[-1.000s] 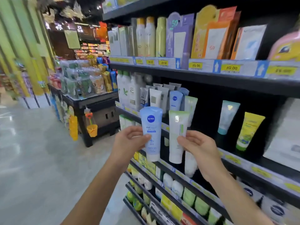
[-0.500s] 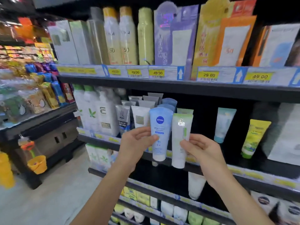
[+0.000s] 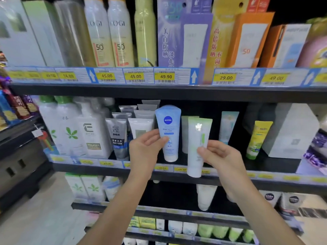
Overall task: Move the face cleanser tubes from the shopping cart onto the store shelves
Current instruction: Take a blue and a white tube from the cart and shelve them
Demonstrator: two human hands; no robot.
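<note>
My left hand [image 3: 146, 149] pinches a blue Nivea cleanser tube [image 3: 168, 126], cap down, in front of the middle shelf [image 3: 230, 181]. A white tube with a green top [image 3: 197, 138] is pinched upright in my right hand [image 3: 219, 154], its cap hanging just below the shelf's front edge. The two tubes are side by side, a small gap between them. Behind them on the shelf stand grey and white tubes [image 3: 139, 119] and a matching green-topped tube [image 3: 184, 135]. The shopping cart is out of view.
Pump bottles [image 3: 77, 128] stand left on the middle shelf; a pale blue tube [image 3: 228, 126], a yellow tube [image 3: 258, 138] and a white box [image 3: 292, 131] stand to the right. Sunscreen sprays and boxes fill the shelf above [image 3: 159, 92]. Lower shelves hold more tubes.
The view has closed in on the shelves. Both hands have carried their tubes forward and up to the middle shelf, the blue tube now close to the row of standing tubes.
</note>
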